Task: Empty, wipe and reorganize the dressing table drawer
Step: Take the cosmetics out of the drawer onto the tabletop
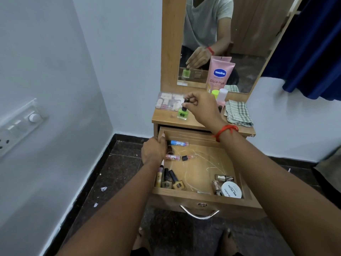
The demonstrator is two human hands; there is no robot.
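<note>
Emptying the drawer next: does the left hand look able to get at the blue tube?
Probably yes. The left hand grips the left wall of the drawer just beside the blue tube, which lies uncovered; it only has to let go.

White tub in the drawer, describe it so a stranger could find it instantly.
Look in the open drawer under the mirror, at its front right corner. Beside two glittery bottles lies a round white tub, the only flat container there, printed NAIL POLISH.
</note>
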